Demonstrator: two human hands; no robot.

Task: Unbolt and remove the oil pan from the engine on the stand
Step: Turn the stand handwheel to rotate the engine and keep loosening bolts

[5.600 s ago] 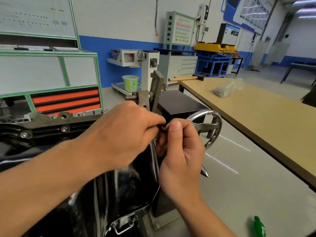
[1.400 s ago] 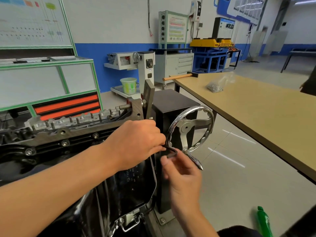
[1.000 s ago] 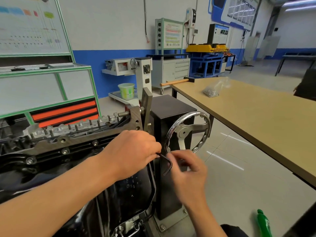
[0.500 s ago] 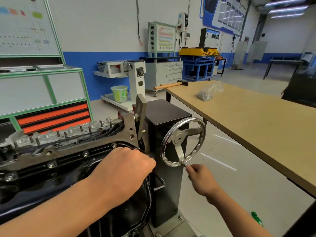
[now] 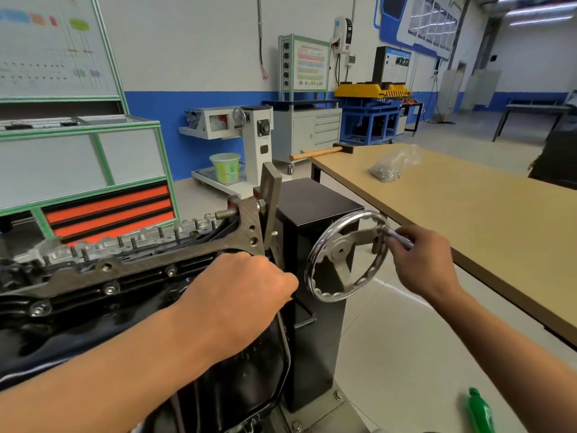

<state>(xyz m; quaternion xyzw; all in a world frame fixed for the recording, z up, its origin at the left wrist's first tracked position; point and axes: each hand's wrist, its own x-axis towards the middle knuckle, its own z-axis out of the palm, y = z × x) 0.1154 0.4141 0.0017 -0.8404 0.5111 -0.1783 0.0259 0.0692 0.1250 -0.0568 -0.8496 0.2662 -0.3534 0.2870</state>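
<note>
Clutching the crank handle (image 5: 401,240): right hand (image 5: 421,265) — left hand (image 5: 237,295) clenches a half-hidden hex key (image 5: 304,309).

Walls (image 5: 203,42) white over a blue lower band (image 5: 175,126). Floor (image 5: 390,354) pale grey, glossy. To my right a long wooden table (image 5: 499,245) carries a hammer (image 5: 315,154) and a clear bag (image 5: 393,165) of small metal parts. Along the far wall: grey drawer cabinet (image 5: 315,132), blue frame (image 5: 371,120) with yellow top. At my left, a green-framed cabinet (image 5: 78,157) with orange drawers. Strip lights (image 5: 540,10) lit overhead. Green bottle (image 5: 480,414) on the floor.
</note>
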